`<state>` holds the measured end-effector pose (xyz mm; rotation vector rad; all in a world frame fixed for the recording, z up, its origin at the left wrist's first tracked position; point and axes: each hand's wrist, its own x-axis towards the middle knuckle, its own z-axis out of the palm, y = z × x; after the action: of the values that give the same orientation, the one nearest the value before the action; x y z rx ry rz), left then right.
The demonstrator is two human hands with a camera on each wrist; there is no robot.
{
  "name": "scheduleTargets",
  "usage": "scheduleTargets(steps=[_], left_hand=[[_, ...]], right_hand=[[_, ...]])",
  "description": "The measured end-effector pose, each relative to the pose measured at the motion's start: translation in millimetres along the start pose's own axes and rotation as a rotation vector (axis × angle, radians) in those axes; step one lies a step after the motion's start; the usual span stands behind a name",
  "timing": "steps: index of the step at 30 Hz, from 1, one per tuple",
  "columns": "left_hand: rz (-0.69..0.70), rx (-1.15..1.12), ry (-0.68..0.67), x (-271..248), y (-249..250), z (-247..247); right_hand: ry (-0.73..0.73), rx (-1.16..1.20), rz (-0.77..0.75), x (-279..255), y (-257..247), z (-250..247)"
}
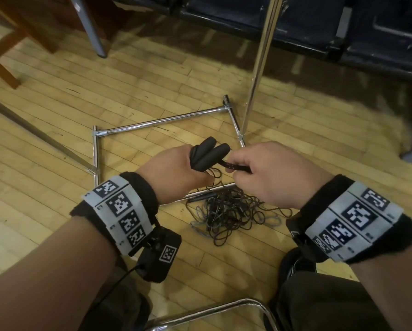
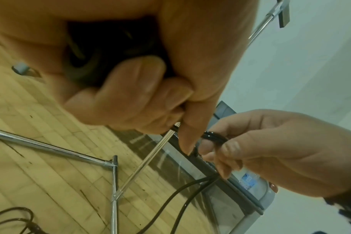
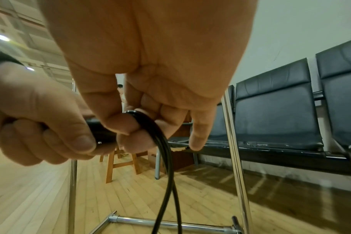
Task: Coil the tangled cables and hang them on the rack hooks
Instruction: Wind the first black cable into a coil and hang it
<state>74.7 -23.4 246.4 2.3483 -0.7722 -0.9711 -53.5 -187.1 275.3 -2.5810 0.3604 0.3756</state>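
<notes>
the chrome rack stands on the wood floor, a tangled pile of cables at its near edge. above it, the left hand grips two black foam handles while the right hand fingers pinch a doubled black cable.

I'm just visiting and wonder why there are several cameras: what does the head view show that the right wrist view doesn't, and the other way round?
Only the head view shows the tangled pile of cables on the wooden floor, the marker bands on both wrists, and the two black foam handles gripped in the left hand.

Only the right wrist view shows, from below, the black cable doubled over the right hand's fingers, and the backs of the black seats.

Both show the two hands close together, the right hand pinching cable, and the chrome rack frame.
</notes>
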Motion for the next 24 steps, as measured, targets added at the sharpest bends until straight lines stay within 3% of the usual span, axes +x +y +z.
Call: scheduleTargets(steps=[13,20,24], left_hand=[[0.044,0.339,-0.151,-8.5,14.9,6.5],[0.174,0.427,-0.330,-18.2,18.5,17.1],[0.238,0.363,-0.411,-20.2,19.2,11.2]], right_hand=[[0.045,-0.016,-0.075,-10.7,-2.0,-7.4],[-0.003,0.256,-0.048,-9.2,7.7,-8.7],[-0.019,0.386,0.022,-2.7,13.1,-6.2]])
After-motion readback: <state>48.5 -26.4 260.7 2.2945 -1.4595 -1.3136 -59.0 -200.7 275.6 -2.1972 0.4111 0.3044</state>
